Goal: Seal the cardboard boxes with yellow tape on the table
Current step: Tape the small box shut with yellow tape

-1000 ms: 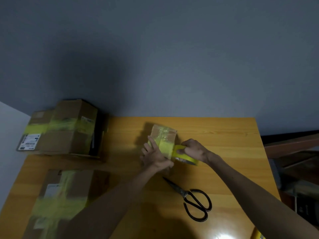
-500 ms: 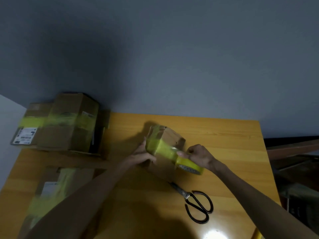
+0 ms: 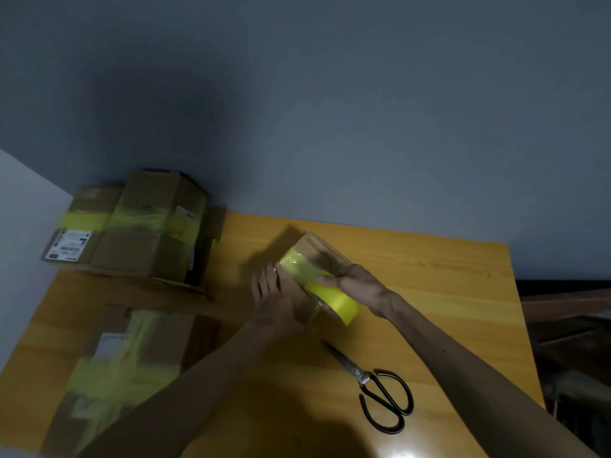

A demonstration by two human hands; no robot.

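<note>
Head view: a small cardboard box sits mid-table, closed, its contents hidden. The left hand lies against its near side with fingers straight. The right hand curls round the yellow tape roll, whose strip crosses the box top. Scissors lie nearby. Closed, taped boxes are stacked at the far left, and another lies nearer.

The yellow wooden bench has black scissors lying near its right side. A small brown box is in the middle, tipped. Taped boxes are piled at the far left. One flat taped box lies near left.
</note>
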